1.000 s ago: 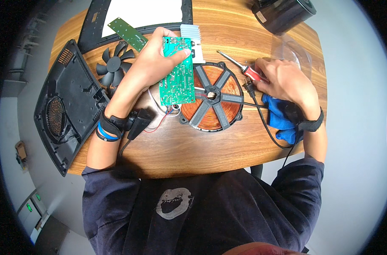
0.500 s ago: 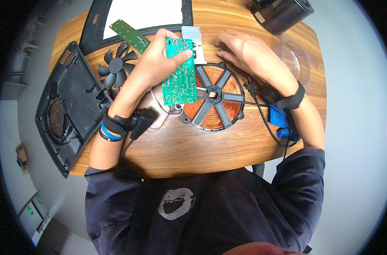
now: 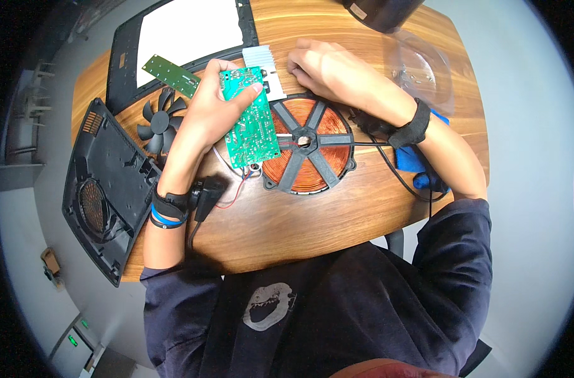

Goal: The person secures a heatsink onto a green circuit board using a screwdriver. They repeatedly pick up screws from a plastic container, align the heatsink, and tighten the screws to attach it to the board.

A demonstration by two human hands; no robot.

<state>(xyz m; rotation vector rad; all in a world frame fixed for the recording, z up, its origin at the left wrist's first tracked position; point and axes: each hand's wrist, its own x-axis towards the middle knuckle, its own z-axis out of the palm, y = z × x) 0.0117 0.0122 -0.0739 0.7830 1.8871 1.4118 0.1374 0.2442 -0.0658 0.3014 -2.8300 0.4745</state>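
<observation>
My left hand grips a green circuit board, its thumb lying over the soldered face. A finned silver heat sink sticks out from the board's far right edge. Just right of the heat sink, apart from it, is my right hand; its fingers are curled together and the tips are hidden. Partly under the board lies a round copper coil on a black spoked frame. White and red wires show at the board's near edge.
At left lie a black plastic housing, a black fan and a narrow green board. A black-framed white panel is behind. Rightward are a clear plastic piece, a blue cloth, black cable and a dark container.
The view has shifted a little. My right hand has come left, nearer the heat sink, and its forearm now hides the cable's plug. My left hand keeps hold of the circuit board, now tilted slightly.
</observation>
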